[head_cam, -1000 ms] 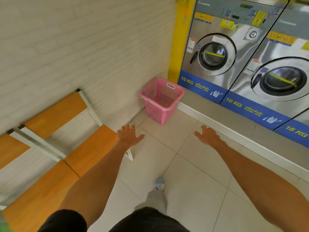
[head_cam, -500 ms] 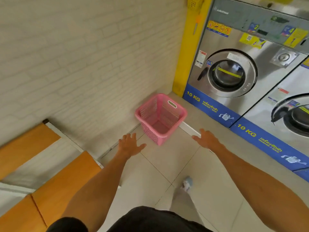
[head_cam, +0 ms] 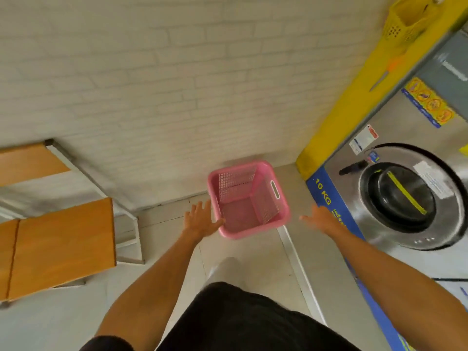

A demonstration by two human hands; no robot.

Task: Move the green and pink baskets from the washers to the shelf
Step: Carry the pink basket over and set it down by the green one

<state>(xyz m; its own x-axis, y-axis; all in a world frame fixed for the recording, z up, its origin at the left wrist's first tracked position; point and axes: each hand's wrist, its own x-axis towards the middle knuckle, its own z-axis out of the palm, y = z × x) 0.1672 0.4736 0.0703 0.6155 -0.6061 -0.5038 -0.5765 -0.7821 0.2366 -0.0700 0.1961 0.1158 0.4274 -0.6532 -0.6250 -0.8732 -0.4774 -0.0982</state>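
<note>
An empty pink basket [head_cam: 253,186] with perforated walls stands on the tiled floor in the corner between the white brick wall and a steel washer [head_cam: 410,198]. My left hand [head_cam: 198,220] is open, fingers spread, at the basket's near left rim, its thumb at or just against the edge. My right hand [head_cam: 319,219] is open too, a short way right of the basket and apart from it. Neither hand holds anything. No green basket is in view.
A shelf with orange wooden boards [head_cam: 60,247] on a white frame stands at the left against the wall. A yellow pillar [head_cam: 354,110] borders the washer, with a small yellow basket [head_cam: 405,19] hanging high on it. A raised step edge [head_cam: 293,254] runs along the washers.
I have stepped closer to the pink basket. Both hands moved forward; the left one now reaches the basket's near left rim and the right one is level with its right side.
</note>
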